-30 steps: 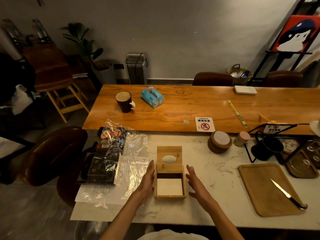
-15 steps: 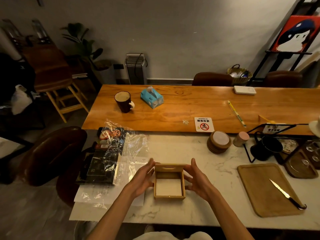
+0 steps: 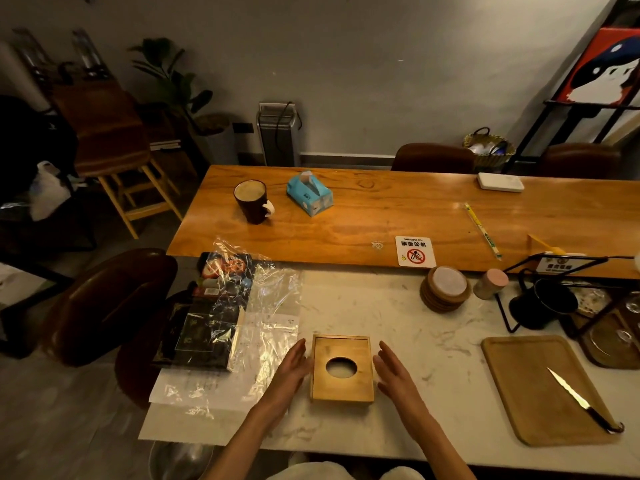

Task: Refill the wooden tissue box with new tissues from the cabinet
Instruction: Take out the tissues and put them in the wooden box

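Marble counter (image 3: 398,317), wooden tissue box (image 3: 341,386) between straight fingers (image 3: 297,351)

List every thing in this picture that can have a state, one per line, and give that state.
wooden tissue box: lid shut, white tissue visible through the oval hole
left hand: open, beside the box's left side
right hand: open, beside the box's right side
blue tissue pack: opened, a tissue sticking up
mug: upright
knife: lying flat on the wooden tray
coasters: stacked
plastic wrapper: lying flat, crinkled
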A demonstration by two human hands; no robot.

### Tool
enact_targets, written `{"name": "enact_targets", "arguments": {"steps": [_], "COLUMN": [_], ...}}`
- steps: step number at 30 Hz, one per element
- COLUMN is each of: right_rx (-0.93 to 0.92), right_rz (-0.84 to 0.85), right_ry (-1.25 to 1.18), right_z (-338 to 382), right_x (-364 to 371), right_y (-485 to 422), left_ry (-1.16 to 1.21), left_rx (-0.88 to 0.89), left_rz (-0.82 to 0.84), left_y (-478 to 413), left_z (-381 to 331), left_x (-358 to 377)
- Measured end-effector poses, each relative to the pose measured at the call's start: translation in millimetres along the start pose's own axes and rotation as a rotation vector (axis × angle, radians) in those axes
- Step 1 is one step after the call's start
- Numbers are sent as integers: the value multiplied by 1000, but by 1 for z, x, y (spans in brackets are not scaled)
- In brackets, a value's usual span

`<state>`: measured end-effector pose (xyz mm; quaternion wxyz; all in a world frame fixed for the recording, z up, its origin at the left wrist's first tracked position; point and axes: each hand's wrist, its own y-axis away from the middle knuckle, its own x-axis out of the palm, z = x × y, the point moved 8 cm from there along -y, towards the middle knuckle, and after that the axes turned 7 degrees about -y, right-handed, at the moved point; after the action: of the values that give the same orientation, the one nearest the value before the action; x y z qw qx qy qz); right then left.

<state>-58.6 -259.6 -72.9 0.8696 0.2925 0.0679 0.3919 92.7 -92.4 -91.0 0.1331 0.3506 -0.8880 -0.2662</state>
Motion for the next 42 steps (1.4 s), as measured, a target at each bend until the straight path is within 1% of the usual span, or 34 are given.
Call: {"name": "enact_targets", "arguments": {"steps": [3,5,9,13,15,17,19,24,29,35,37,38,39,42], "right_rx": [135,187,192,225,201,168,155,110,105,139,137,129,107,-27], "right_rz": [-22,-23,-8,104,144,157,135,98,123,96,109,115,113,58], "right_ry": [-135,-190,-239,-277,-298,-282,-257,-162,-138,-125,-115,-92,-44,195], "right_z": [-15,-26,-40,-37,-26,-11,5,55,92,91,93,94,96,101], "right_x": [-1,-1,2,20,28,31,29,20,24,20,21,21,20,15], "right_y": [6,8,6,-2,-10,-20,-35,-83,-121,-139,-137,-134,-132,-115], "left_ry": [66,92,98,267,291,262,227,149,123,84,12,-76,-204,-729], "left_rx": [-50,-79,-86,-180,-191,-157,-118,-51,-72,-99,-86,-68,-30,145], "left_rz": [-9,-10,24,113,122,100,60,72,83,68,72,71,60,-47], "left_y": [3,6,6,2,-4,-16,-34,-81,-121,-131,-127,-124,-121,-110], "left_z": [7,13,21,24,19,2,-20,-78,-113,-122,-123,-124,-123,-121], "left_x": [2,5,17,38,42,42,41,47,47,47,47,46,46,41]}}
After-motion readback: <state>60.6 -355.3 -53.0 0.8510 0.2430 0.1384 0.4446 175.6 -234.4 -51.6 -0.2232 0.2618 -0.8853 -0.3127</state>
